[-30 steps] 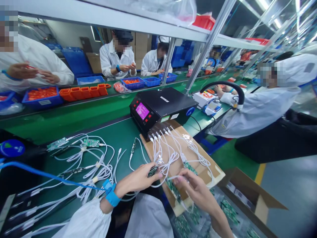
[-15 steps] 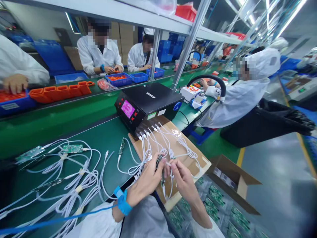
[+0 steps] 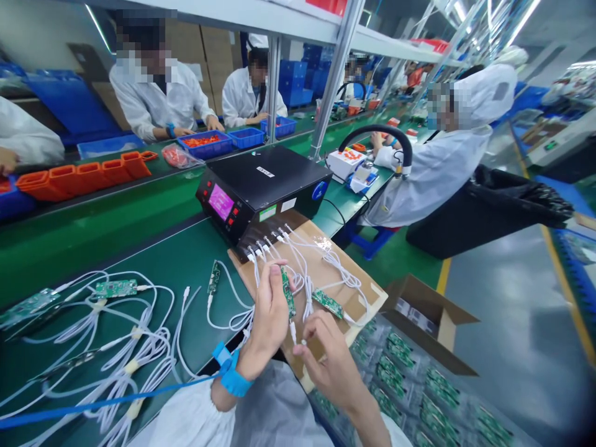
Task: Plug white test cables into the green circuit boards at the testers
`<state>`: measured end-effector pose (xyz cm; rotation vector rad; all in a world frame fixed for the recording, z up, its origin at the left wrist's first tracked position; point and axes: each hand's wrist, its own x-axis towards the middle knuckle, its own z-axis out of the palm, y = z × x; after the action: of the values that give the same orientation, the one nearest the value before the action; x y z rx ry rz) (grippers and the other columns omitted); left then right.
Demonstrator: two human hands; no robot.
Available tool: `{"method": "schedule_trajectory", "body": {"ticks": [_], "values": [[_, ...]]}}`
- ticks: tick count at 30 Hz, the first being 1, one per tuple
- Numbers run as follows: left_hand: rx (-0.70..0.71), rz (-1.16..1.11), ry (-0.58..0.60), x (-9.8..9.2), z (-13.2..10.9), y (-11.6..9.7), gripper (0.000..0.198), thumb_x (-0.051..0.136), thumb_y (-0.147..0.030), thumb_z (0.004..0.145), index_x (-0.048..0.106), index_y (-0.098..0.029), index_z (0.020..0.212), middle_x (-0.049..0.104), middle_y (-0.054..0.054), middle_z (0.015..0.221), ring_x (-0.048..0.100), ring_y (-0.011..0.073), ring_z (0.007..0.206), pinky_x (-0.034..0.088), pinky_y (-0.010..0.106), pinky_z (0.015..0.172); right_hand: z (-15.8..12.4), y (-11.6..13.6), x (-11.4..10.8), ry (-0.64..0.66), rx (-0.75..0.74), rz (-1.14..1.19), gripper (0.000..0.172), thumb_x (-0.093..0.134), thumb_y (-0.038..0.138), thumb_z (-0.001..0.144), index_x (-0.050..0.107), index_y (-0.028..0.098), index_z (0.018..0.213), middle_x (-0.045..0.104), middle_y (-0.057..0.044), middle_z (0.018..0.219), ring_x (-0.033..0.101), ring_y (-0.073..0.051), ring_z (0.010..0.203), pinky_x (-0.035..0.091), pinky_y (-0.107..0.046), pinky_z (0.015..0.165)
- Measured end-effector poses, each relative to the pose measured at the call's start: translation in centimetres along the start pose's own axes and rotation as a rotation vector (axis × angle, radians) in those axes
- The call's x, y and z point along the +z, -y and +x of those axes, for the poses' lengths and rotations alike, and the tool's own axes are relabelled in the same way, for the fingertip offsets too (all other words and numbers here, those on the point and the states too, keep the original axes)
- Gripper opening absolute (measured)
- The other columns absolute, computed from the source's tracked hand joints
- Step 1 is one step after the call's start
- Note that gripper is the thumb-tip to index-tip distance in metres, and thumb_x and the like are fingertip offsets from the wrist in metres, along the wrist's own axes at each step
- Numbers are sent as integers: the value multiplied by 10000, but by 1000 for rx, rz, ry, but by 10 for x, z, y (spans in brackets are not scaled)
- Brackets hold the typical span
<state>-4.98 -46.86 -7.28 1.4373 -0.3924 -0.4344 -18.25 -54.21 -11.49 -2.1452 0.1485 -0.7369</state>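
My left hand is closed round a small green circuit board, held on edge above a cardboard sheet. My right hand pinches the plug end of a white cable just below that board. Several white cables run from the front of a black tester box with a pink screen across the cardboard. Another green board lies on the cardboard to the right of my hands. A blue wrist strap sits on my left wrist.
More white cables and green boards lie on the green bench to the left. Trays of green boards sit low at the right beside an open cardboard box. Co-workers in white coats sit across the conveyor and at the right; orange trays line the belt.
Both hands drew together and lifted off the cardboard. My left hand now holds the board upright, and my right hand has taken a cable plug below it. The view shifted right.
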Motion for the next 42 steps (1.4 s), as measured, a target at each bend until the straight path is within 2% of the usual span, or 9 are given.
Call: {"method": "schedule_trajectory", "body": {"ticks": [5, 10, 13, 16, 20, 26, 31, 37, 42], "values": [[-45, -100, -46, 6, 6, 4, 552, 349, -738, 1032, 545, -247, 1192, 556, -15, 791, 534, 132, 641, 470, 240, 618, -2, 3, 10, 85, -116, -239, 210, 408, 153, 1077, 520, 221, 913, 577, -32, 835, 514, -191, 786, 455, -341, 758], [1, -257, -291, -16, 32, -17, 551, 422, -778, 985, 511, -254, 1131, 540, -48, 726, 532, 117, 529, 448, 223, 496, -13, 2, 9, 201, -158, -308, 255, 466, 143, 1051, 514, 222, 813, 578, -16, 784, 520, -182, 764, 498, -392, 838], [-13, -167, -191, -25, 36, -26, 576, 486, -778, 964, 569, -234, 1132, 585, -34, 731, 564, 114, 536, 466, 222, 504, -18, 0, 1, 271, -83, -354, 100, 674, 292, 994, 650, 202, 1032, 692, -81, 957, 623, -261, 953, 553, -465, 890], [-158, -166, -31, -21, 29, -21, 660, 509, -820, 923, 585, -197, 1125, 622, -9, 720, 613, 139, 559, 484, 235, 506, -16, 8, -24, 445, -32, -278, 828, 900, 481, 773, 555, 179, 1463, 679, -188, 1316, 566, -384, 1338, 554, -552, 1054], [-297, -254, 74, -10, 23, -12, 677, 541, -821, 904, 523, -186, 1137, 614, -15, 702, 630, 158, 541, 490, 243, 473, 3, 20, -75, 773, -151, 21, 828, 849, 431, 845, 486, 286, 1575, 657, -144, 1427, 453, -331, 1516, 526, -500, 1154], [-350, -225, 157, 2, 26, -16, 565, 611, -725, 925, 512, -198, 1104, 592, -27, 744, 520, 101, 483, 467, 221, 428, 57, -31, -84, 297, -72, -307, 311, 641, 311, 1016, 702, 277, 1319, 705, -125, 1313, 566, -344, 1372, 442, -656, 1159], [-283, -58, 220, 18, 25, -12, 513, 680, -656, 907, 532, -197, 1082, 625, -11, 771, 540, 99, 500, 487, 223, 470, 86, -80, -78, 485, -86, -354, 267, 544, 288, 1047, 698, 194, 851, 676, -111, 852, 634, -278, 923, 535, -498, 887], [-150, 214, 233, 47, 28, 6, 470, 669, -572, 953, 573, -211, 1240, 611, -9, 746, 603, 158, 563, 519, 274, 548, 96, -69, -114, 377, 138, -59, 188, 491, 350, 1073, 563, 196, 993, 591, 5, 819, 521, -131, 706, 437, -287, 679], [-18, 328, 342, 76, 31, 10, 407, 452, -591, 1059, 619, -222, 1029, 635, 15, 796, 592, 169, 675, 490, 287, 642, 98, -67, -117, 309, 309, 455, 300, 474, 492, 1084, 479, 210, 980, 590, 35, 781, 576, -106, 649, 484, -266, 629]]}}
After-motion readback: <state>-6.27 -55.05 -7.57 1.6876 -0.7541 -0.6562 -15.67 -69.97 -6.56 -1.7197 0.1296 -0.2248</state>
